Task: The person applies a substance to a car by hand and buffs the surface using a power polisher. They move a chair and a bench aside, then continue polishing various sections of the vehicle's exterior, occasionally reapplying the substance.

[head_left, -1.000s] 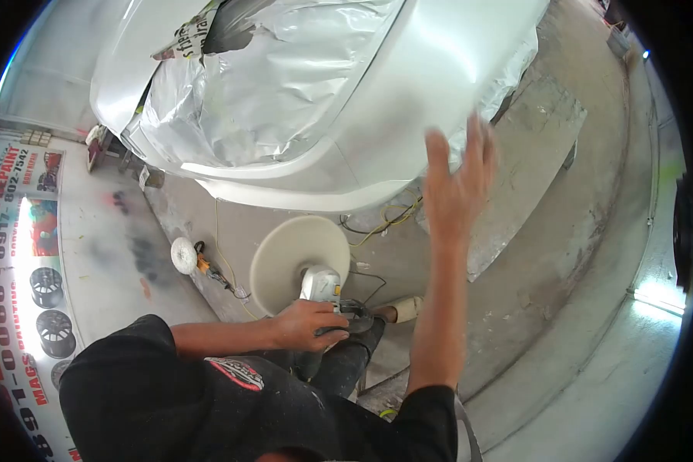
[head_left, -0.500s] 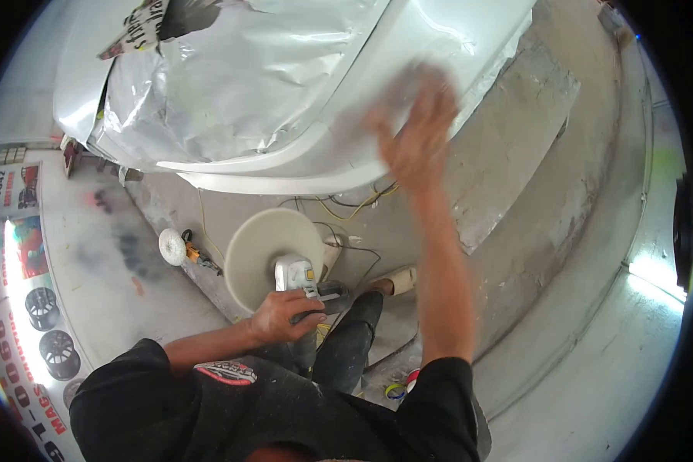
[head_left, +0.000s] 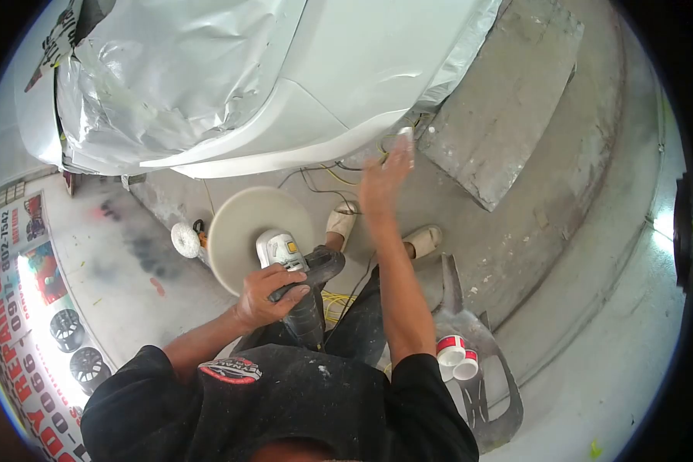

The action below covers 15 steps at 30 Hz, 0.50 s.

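Observation:
My left hand (head_left: 268,296) is wrapped around the black side handle (head_left: 322,266) of a polisher (head_left: 281,250), held at waist height. Its head is silver-grey, and a broad cream round pad (head_left: 227,231) shows beyond it. My right hand (head_left: 385,181) is raised off the car, just below the corner of a pale panel (head_left: 316,115). Something whitish and shiny shows at its blurred fingers; I cannot tell whether they hold it. Crinkled silver-white masking film (head_left: 177,61) covers the car left of the bare panel.
Cables (head_left: 335,175) run across the floor beneath the car edge, near my slippers (head_left: 423,240). A flat grey slab (head_left: 508,108) lies at right. Red-and-white tubs (head_left: 450,350) sit on a grey moulded part (head_left: 497,408). A printed banner (head_left: 23,285) lies left, near a white round pad (head_left: 185,240).
My right hand has come off the pale panel, toward me and lower. My left hand still holds the polisher. The view has shifted, showing the slippers and tubs more fully.

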### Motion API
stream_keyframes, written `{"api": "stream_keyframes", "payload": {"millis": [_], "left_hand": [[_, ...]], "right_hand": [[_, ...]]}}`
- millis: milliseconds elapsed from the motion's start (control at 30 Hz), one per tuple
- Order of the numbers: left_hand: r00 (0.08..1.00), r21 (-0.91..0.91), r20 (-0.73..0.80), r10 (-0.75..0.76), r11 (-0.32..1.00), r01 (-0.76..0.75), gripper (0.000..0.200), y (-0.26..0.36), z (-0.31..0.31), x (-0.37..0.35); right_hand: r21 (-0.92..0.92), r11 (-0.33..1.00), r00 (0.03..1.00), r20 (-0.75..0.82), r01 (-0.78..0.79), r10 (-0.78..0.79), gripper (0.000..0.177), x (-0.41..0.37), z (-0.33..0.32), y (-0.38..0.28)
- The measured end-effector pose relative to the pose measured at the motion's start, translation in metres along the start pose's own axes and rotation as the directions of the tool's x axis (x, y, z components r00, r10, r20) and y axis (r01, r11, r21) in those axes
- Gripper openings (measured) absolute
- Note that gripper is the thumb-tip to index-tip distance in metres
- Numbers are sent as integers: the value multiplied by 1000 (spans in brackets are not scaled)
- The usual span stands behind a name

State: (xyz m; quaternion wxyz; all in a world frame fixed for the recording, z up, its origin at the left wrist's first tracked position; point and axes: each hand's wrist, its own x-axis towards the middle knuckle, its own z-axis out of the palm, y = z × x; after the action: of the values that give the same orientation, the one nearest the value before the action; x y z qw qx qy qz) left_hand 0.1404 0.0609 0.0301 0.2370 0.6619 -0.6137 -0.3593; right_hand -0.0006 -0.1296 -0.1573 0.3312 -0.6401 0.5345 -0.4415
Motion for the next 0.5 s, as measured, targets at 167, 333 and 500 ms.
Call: {"api": "stream_keyframes", "payload": {"millis": [167, 333, 500], "left_hand": [[1000, 9, 9, -30, 1000, 30, 22, -2, -4, -6], [1000, 14, -28, 6, 1000, -5, 22, -1, -8, -6], [1000, 13, -20, -3, 1000, 4, 22, 0, -9, -8]], "right_hand": [[8, 996, 994, -70, 89, -89, 91, 61, -4, -29], [88, 976, 977, 59, 199, -204, 94, 18, -18, -67], [-90, 915, 919, 0, 394, -395, 102, 91, -51, -136]]}}
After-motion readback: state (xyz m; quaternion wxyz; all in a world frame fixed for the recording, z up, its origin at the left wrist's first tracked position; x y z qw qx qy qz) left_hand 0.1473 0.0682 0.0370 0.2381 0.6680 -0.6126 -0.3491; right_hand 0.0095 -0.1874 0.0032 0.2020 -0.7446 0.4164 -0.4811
